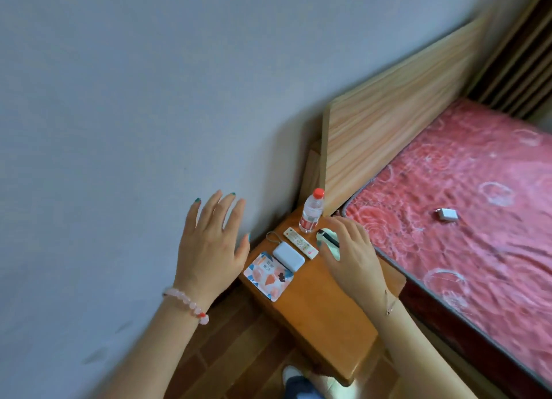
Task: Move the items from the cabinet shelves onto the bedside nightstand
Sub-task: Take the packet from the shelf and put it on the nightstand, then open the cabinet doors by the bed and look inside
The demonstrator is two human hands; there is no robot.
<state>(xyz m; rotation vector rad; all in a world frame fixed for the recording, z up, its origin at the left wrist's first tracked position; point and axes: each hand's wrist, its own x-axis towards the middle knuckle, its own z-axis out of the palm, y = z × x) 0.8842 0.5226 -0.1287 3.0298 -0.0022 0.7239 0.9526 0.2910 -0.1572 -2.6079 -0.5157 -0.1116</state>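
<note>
1. At the far end of the nightstand (322, 309), near the corner beside the headboard (403, 130), a water bottle (311, 212) with a red cap stands upright
2. Just in front of the bottle a white remote control (301, 243) lies flat, pointing obliquely across the top
3. Beside the remote, on its left, lies a white power bank (288, 257) with a grey loop cord that reaches toward the far left edge
4. The power bank rests partly on a flat printed packet (267, 274), which lies at the left edge of the nightstand, one corner just over the edge
5. My right hand (352, 255) is above the far right side of the top, close to the bed edge; the fingers are curled down and a black pen (327, 238) passes between my thumb and forefinger, so I am gripping it
6. Something pale is under this hand, but I cannot tell what it is
7. My left hand (210, 246) hovers beyond the left edge, in front of the wall (149, 100), the fingers straight and spread, holding nothing; a pink bead bracelet (186, 303) is on the wrist
8. The near half of the nightstand top is bare wood
9. On the red mattress (463, 249), well apart from the nightstand, lies a small white box (448, 214)
</note>
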